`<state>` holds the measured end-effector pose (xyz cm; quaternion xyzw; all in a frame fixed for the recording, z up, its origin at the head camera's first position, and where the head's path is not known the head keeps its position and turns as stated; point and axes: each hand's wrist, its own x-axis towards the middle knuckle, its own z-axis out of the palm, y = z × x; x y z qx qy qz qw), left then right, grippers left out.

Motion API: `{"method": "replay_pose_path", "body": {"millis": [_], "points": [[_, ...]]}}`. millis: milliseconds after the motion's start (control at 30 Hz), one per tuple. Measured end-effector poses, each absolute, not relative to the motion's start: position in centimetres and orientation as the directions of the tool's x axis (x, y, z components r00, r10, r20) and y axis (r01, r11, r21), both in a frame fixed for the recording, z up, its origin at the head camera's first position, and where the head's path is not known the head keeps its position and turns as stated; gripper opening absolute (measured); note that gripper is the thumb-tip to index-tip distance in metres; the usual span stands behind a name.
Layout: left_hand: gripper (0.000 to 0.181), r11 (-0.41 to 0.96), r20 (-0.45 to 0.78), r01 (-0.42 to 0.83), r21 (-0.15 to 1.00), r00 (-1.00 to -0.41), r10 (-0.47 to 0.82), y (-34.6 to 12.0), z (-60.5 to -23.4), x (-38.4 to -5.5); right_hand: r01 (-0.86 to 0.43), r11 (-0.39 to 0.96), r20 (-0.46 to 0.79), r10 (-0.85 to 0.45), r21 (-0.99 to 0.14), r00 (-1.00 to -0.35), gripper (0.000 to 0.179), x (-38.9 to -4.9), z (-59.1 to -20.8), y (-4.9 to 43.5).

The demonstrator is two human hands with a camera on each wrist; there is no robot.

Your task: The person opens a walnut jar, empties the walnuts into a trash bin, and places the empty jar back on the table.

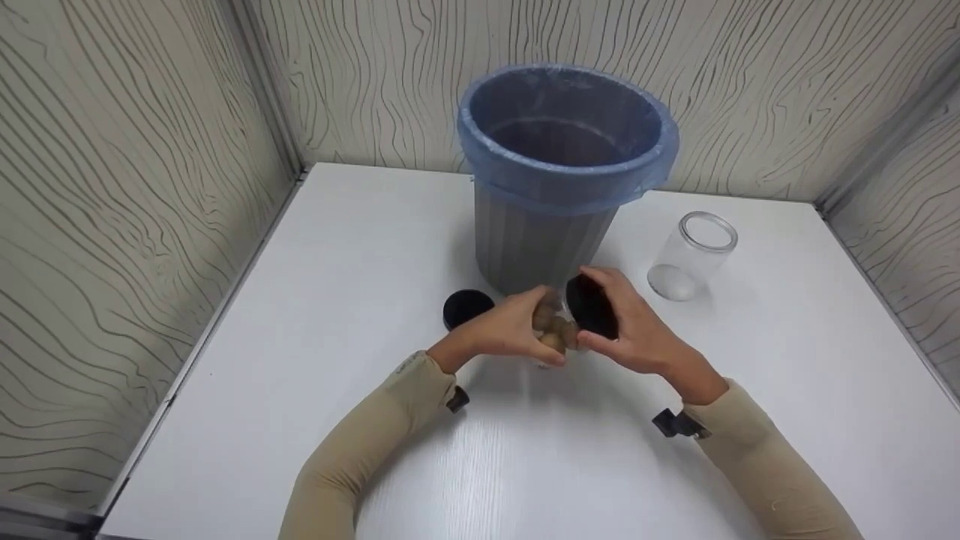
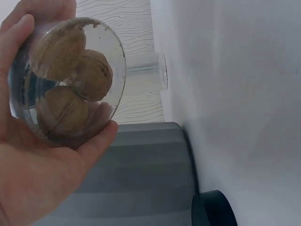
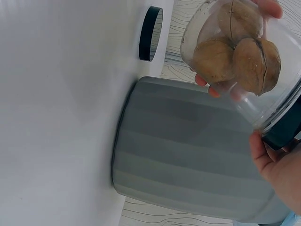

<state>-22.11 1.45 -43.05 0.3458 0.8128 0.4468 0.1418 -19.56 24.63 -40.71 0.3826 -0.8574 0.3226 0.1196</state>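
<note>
A clear jar (image 3: 256,106) with several walnuts (image 3: 257,66) inside is held tilted on its side above the table, in front of the bin. My left hand (image 1: 514,328) grips the jar's body near its base, thumb and fingers on opposite sides. Around the black lid (image 1: 591,306) on the jar's mouth curl the fingers of my right hand (image 1: 637,330). In the left wrist view the walnuts (image 2: 70,84) show through the jar's round base. The lid sits against the jar's rim in the right wrist view.
A grey bin (image 1: 536,244) with a blue liner (image 1: 570,184) stands behind the hands. Another black lid (image 1: 466,307) lies left of my left hand, near the bin's foot. To the right, an open clear jar (image 1: 691,259) stands on the white table (image 1: 330,300). Patterned panels enclose the table.
</note>
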Motion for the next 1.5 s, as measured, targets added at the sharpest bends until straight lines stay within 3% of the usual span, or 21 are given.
{"method": "replay_pose_path", "body": {"millis": [633, 1167, 1500], "points": [[0.094, 0.34, 0.087, 0.409, 0.847, -0.737, 0.67, 0.7, -43.3, -22.3, -0.722, 0.512, 0.461, -0.557, -0.465, -0.691, 0.079, -19.9, -40.4, 25.4], [0.096, 0.368, 0.099, 0.386, 0.846, -0.792, 0.602, -0.9, -43.1, -22.5, -0.607, 0.616, 0.372, -0.48, -0.502, -0.795, 0.078, -20.2, -40.9, 27.0], [0.094, 0.357, 0.115, 0.382, 0.852, -0.803, 0.585, -1.8, -43.1, -22.6, -0.53, 0.693, 0.32, -0.423, -0.489, -0.848, 0.069, -21.0, -41.5, 28.3]]}}
